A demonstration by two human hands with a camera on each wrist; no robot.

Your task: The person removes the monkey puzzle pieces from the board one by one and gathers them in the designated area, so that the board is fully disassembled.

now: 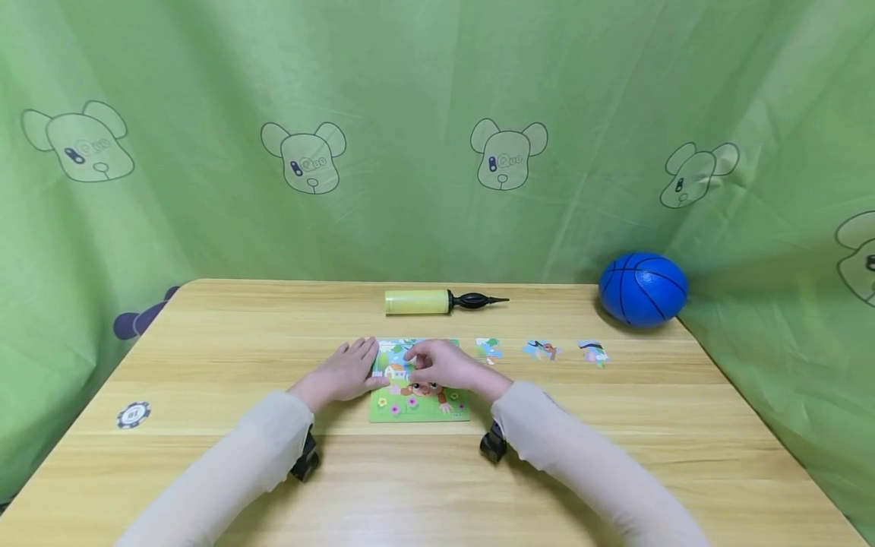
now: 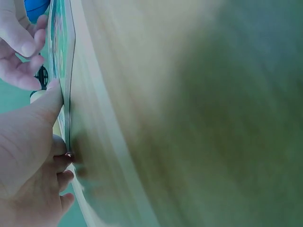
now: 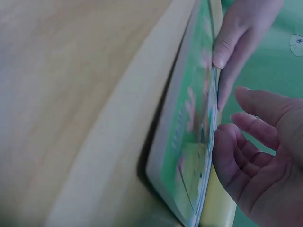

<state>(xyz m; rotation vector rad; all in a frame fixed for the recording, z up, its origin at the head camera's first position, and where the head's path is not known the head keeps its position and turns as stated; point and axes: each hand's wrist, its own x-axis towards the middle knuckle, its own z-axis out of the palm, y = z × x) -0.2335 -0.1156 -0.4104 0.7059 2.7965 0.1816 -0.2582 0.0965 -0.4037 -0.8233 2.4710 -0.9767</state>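
A green picture puzzle board [image 1: 418,403] lies flat at the middle of the wooden table [image 1: 225,357]. My left hand [image 1: 345,372] rests against the board's left edge with its fingers straight. In the left wrist view its thumb [image 2: 47,101] presses the board's rim [image 2: 61,61]. My right hand [image 1: 440,366] lies on top of the board with its fingers bent. In the right wrist view its fingertips [image 3: 227,142] touch the picture face [image 3: 184,137], and no piece shows between them. Three loose puzzle pieces [image 1: 488,349] [image 1: 542,350] [image 1: 592,352] lie in a row to the right.
A yellow hand pump [image 1: 437,301] with a black nozzle lies behind the board. A blue ball [image 1: 642,289] sits at the table's far right corner. A black and white chip [image 1: 133,415] lies near the left edge. A green curtain [image 1: 437,114] hangs all round.
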